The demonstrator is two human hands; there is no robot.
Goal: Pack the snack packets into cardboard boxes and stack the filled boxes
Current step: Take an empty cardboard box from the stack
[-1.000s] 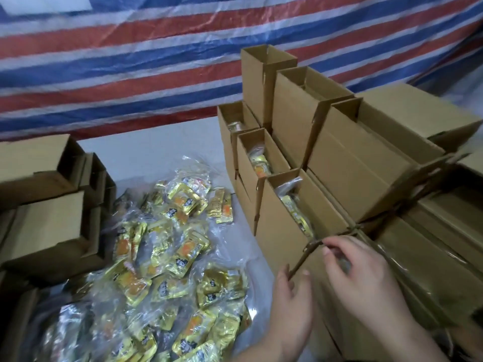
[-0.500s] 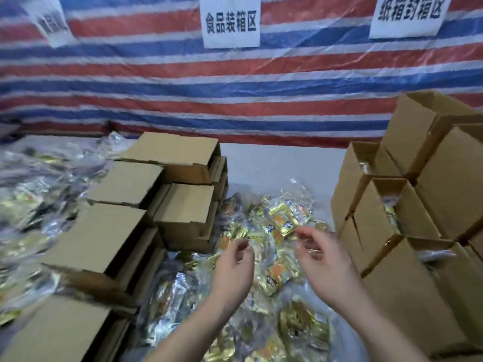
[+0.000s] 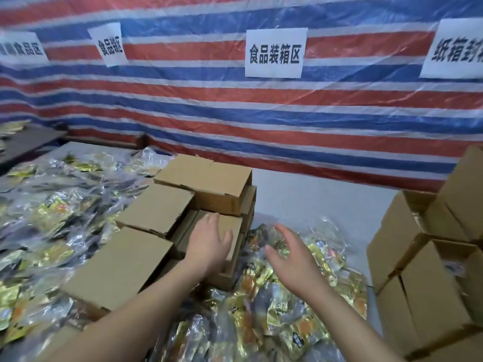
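Left hand [image 3: 209, 244], right hand [image 3: 292, 259]: bare, sleeveless forearms

1. Cardboard boxes [image 3: 156, 207]: matt brown corrugated card, smooth-faced; my left hand [image 3: 209, 244] lies on one.
2. Snack packets [image 3: 287, 317]: glossy clear plastic over shiny gold foil, crinkled, below my right hand [image 3: 292, 259].
3. Tarpaulin [image 3: 235, 105]: striped woven plastic, slight sheen.
4. Signs [image 3: 274, 53]: matt white paper.

Your left hand [image 3: 209, 241] rests flat on a box [image 3: 230, 231] | right hand [image 3: 290, 259] spread above packets [image 3: 300, 309] | open boxes [image 3: 428, 278] at right
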